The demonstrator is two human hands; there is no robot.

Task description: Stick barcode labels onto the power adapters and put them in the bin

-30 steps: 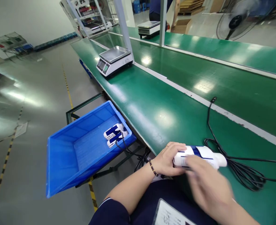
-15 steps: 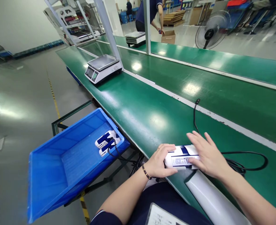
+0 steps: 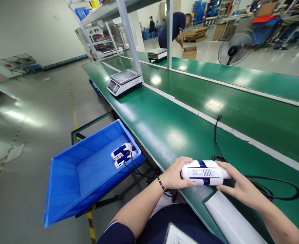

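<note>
The right hand (image 3: 241, 188), earlier lying flat on top, is now cupping the 3 o'clock end of the white-and-blue oblong plastic device (image 3: 204, 173) on the green desk (image 3: 180, 112). The left hand (image 3: 176, 174) is gripping its 9 o'clock end. It is looking light, rigid and smooth, best held by both ends, its black cord (image 3: 266, 189) trailing.

— Where is there free room on the desk (image 3: 164, 135)?

— Ahead and to the left, bare green surface up to the scale (image 3: 124, 81) beside the upright post (image 3: 130, 40).

— And what stands in the way?

— The black cable (image 3: 253, 179) loops on the right; the blue bin (image 3: 88, 169) hangs off the desk's left edge.
</note>
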